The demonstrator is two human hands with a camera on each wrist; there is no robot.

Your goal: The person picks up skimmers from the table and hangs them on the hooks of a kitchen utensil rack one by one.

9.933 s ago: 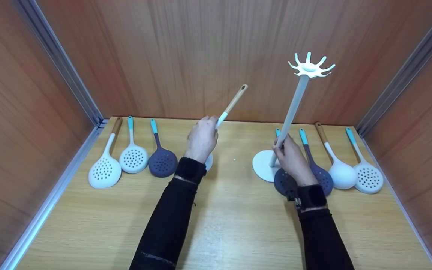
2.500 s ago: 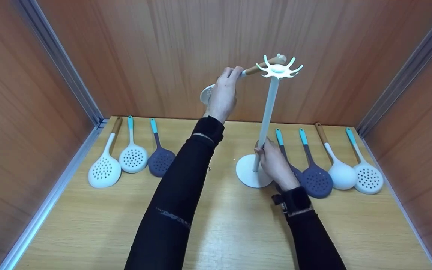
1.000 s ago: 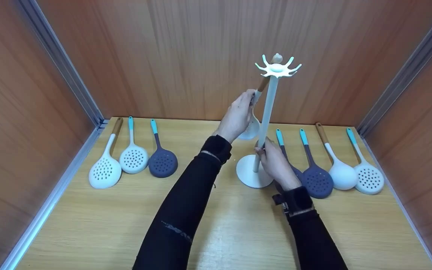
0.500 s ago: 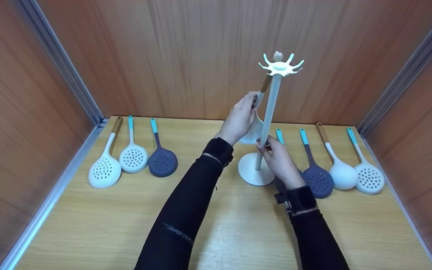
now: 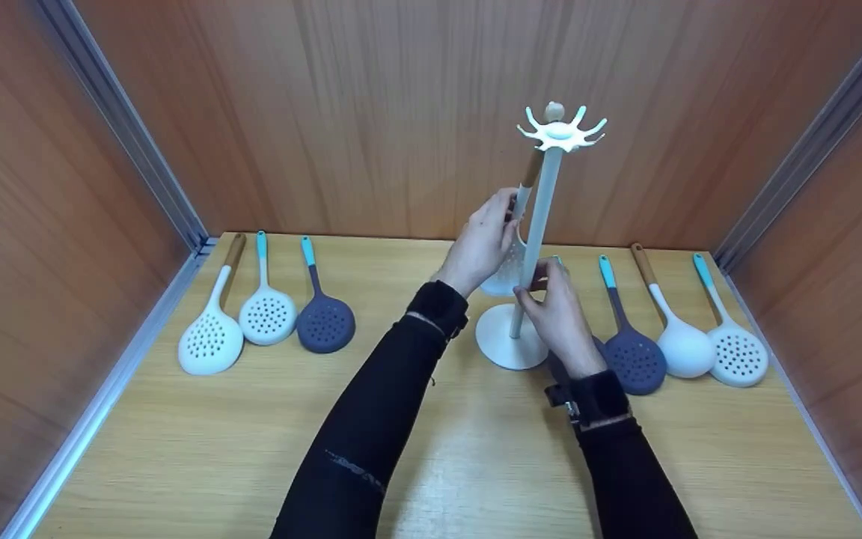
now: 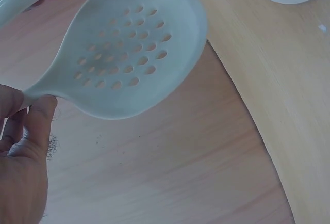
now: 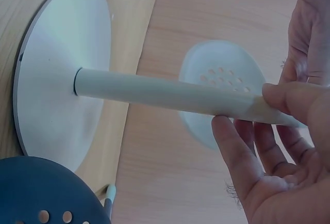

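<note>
Pinching the skimmer (image 6: 129,45) at its neck between thumb and fingers of the left hand (image 5: 480,243), dangling its blade just beyond them, behind the stand (image 5: 542,213). Probably gripping low so as to leave the wooden handle (image 5: 531,169) free, pointing up above that hand behind the hooks (image 5: 560,135). Not showing clearly any contact between handle and hook. Pinching the pole with the right hand (image 5: 562,318), above the base (image 5: 498,346), likely steadying against tipping.
</note>
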